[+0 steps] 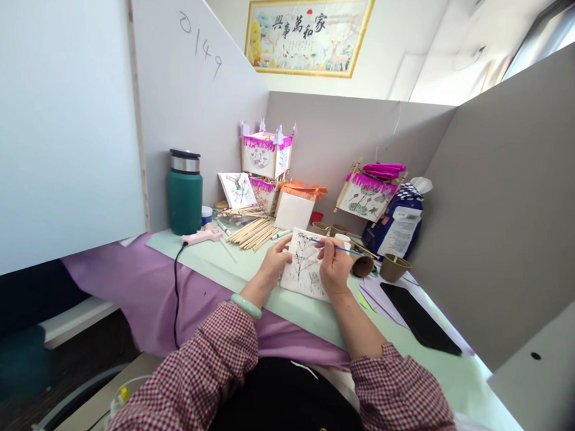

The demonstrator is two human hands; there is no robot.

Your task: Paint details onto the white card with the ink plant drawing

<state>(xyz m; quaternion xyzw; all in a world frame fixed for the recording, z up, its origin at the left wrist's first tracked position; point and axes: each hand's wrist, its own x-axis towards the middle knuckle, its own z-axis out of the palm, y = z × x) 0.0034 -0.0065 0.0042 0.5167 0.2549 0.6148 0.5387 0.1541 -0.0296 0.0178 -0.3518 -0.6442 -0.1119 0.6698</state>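
Steadying fine strokes starts at the forearms, so let both checked sleeves point(226, 342) stay clear of the painted face. The left hand point(274, 265) pinches the left edge of the white panel point(305, 280), thumb at its margin; that hold should be firm enough to stop the panel turning, yet off the dark branch drawing. The right hand point(335, 267) has its fingers closed on a thin blue-handled paintbrush point(345, 249), the tip over the panel's upper part. Whether the bristles touch is too small to tell. The panel sits between the hands, near the front of the bench point(210, 261). Light pressure and a barely loaded tip would suit such thin twigs, and the right palm is best lifted over marks that may be damp. Just beyond the right hand, a brown cup point(362, 266) lies tipped, so the brush's tail end needs room there. Farther back, bamboo sticks point(253, 233), a blank white square point(294, 211) and a magenta-fringed lantern point(266, 155) stand out of the way.
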